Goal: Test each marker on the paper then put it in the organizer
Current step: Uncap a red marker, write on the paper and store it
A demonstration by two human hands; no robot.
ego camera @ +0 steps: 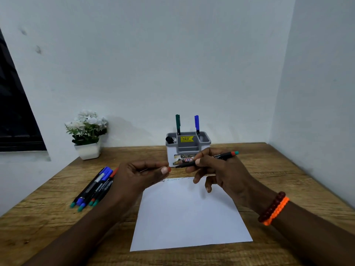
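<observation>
Cap [168, 169] mostly hidden inside left hand [140, 174].

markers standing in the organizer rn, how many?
2: a dark green capped marker upright at the back left of the grey-and-white plastic organizer, and a blue capped marker upright at its back right. Shorter ones inside may be hidden.
</observation>
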